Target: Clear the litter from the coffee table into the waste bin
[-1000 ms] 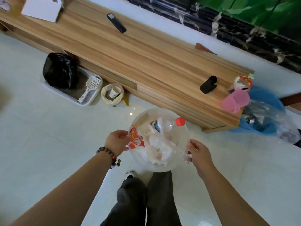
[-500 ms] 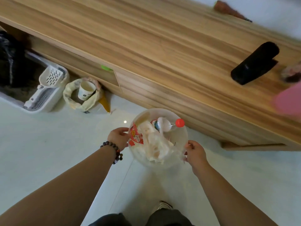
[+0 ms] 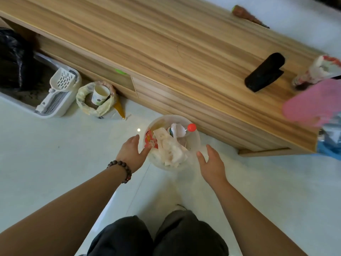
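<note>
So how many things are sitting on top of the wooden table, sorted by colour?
Black: 1, the black case
Pink: 1, the pink cup
Red and white: 1, the crumpled packet
Brown: 1, the brown cone
Total: 4

We see a glossy white tiled floor with a small light reflection, and a long wooden bench with drawers.

At the desk's right end, a pink thing is blurred and cut by the picture's edge; what it is cannot be told. A black bag at the left is cut off too. Tissue in the bin hides the litter beneath.
</note>
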A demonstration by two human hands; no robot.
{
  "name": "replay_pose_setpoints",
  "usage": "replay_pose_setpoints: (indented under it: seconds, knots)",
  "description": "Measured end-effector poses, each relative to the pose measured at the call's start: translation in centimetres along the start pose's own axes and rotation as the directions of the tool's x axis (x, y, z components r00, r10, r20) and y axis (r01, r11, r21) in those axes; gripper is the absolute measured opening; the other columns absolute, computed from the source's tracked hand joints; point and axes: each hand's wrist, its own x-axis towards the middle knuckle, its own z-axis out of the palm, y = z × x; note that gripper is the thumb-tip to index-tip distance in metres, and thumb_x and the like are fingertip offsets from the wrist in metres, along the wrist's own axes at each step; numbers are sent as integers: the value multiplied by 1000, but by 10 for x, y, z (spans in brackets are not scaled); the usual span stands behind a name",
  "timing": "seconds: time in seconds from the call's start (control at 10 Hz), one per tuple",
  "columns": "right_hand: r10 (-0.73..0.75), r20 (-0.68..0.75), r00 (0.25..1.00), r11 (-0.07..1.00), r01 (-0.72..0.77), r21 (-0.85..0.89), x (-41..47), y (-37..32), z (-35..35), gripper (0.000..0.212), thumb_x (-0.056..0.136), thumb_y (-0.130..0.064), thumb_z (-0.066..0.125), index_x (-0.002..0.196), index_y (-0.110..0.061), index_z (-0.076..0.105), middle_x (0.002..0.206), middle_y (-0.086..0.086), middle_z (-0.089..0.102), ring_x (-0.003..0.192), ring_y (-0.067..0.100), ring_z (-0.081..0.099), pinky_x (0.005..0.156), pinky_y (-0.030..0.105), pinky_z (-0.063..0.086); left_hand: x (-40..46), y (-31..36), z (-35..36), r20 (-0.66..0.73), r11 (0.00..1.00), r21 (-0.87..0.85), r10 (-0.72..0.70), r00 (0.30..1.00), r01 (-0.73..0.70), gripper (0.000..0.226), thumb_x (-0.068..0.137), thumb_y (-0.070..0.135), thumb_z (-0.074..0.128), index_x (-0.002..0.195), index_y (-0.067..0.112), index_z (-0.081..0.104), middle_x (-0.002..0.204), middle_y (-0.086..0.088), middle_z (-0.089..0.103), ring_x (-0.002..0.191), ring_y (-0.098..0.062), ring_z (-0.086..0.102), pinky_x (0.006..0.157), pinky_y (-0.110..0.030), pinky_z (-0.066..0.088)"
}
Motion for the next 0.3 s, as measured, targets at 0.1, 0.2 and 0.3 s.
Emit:
replay_pose_setpoints:
  seconds: [0.1, 0.2, 0.3]
  knots:
    - [-124, 27, 992, 987, 126, -104, -62, -33, -43, 62, 96, -46, 40, 147, -15, 24, 155, 7, 28, 142, 21, 26, 112, 33, 27, -71, 20, -46, 27, 994, 88, 57, 998, -59, 76, 96, 53, 45, 154, 7, 26, 161, -11, 30, 147, -27, 29, 117, -40, 27]
    - [-202, 20, 979, 964, 202, -172, -124, -68, -92, 62, 96, -48, 37, 147, -16, 22, 156, 5, 25, 144, 20, 21, 113, 35, 26, -143, 41, -97, 18, 985, 133, 108, 994, -109, 76, 96, 51, 45, 154, 8, 24, 162, -10, 28, 149, -25, 25, 119, -40, 25]
    - [-257, -4, 966, 941, 250, -230, -180, -101, -143, 63, 96, -48, 37, 148, -14, 22, 157, 6, 22, 146, 18, 15, 115, 36, 22, -207, 60, -146, -9, 963, 216, 166, 986, -160, 76, 96, 53, 43, 155, 10, 22, 163, -9, 26, 150, -26, 22, 120, -42, 23]
